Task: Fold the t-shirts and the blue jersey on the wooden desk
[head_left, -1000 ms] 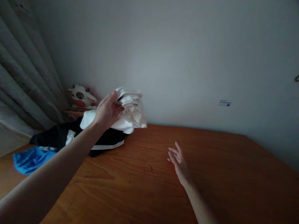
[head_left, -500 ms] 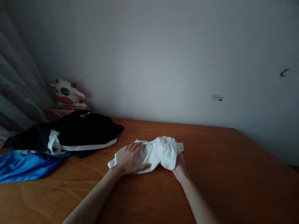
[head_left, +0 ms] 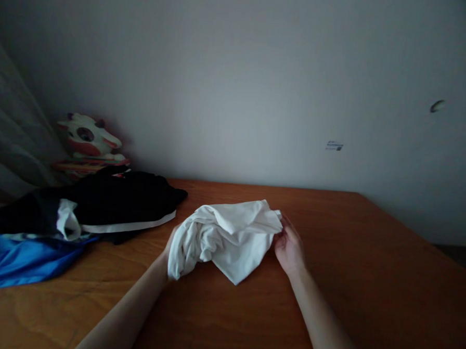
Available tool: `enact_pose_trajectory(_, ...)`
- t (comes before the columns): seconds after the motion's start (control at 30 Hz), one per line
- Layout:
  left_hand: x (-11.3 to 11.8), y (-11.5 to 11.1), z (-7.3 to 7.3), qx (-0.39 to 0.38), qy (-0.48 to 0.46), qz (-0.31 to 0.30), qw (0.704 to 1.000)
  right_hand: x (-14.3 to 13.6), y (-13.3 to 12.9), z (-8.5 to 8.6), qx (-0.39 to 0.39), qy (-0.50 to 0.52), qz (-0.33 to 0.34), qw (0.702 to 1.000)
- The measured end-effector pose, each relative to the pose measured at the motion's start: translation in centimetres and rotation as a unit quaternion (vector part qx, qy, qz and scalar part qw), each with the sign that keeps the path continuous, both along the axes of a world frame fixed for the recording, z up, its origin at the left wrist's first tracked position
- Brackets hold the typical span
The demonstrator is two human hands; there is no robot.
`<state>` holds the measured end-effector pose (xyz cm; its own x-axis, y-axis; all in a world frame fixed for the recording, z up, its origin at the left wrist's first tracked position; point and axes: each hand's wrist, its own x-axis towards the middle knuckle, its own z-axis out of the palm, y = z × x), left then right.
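Observation:
A white piece of cloth, perhaps a garment, is held up between both hands just over the wooden table. My left hand grips its bunched, gathered end; the fingers are mostly hidden behind the folds. At the other end my right hand pinches the cloth's edge between thumb and fingers. The middle is spread flatter, and one corner hangs down toward the near side.
On the left lies a heap of black clothing with a white stripe, and a blue shiny garment in front of it. A toy cow stands behind by the curtain. The wooden table meets a pale wall.
The white cloth has been raised and opened out wider. My left hand went from lying flat on top of it to gripping its left end; my right hand now holds the right edge.

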<state>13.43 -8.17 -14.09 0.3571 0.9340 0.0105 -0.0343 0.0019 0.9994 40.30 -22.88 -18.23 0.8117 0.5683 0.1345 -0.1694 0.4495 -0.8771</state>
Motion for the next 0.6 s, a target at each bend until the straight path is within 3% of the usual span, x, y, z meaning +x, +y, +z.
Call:
enact_pose_trajectory(0.07,-0.4,1.1,-0.3,0.016,0.024,-0.004,1.0,0.2,0.0,-0.1,-0.01,-0.004,-0.016,1.0)
enact_pose_trajectory(0.13,-0.4,1.8,-0.5,0.048,0.04,0.029,0.998,0.0,0.0,-0.2,-0.05,-0.035,-0.014,0.998)
enact_pose_trajectory(0.2,-0.1,1.7,-0.6,0.093,0.044,0.077,0.992,-0.8,0.0,-0.5,-0.103,-0.105,-0.004,0.989)
enact_pose_trajectory(0.27,0.2,1.2,-0.6,0.138,0.05,0.085,0.985,-1.6,0.2,-0.8,-0.149,-0.198,-0.007,0.969)
enact_pose_trajectory(0.4,0.4,-0.3,-0.7,0.151,0.094,-0.028,0.984,-2.6,0.2,-1.5,-0.193,-0.33,-0.03,0.924)
enact_pose_trajectory(0.53,0.2,-1.0,-0.5,0.114,0.164,-0.136,0.97,-2.6,-0.5,-0.9,-0.192,-0.32,0.038,0.927)
enact_pose_trajectory(0.6,0.0,-1.2,-0.3,0.145,0.201,-0.162,0.955,-2.7,-0.8,-0.3,-0.18,-0.314,0.075,0.929)
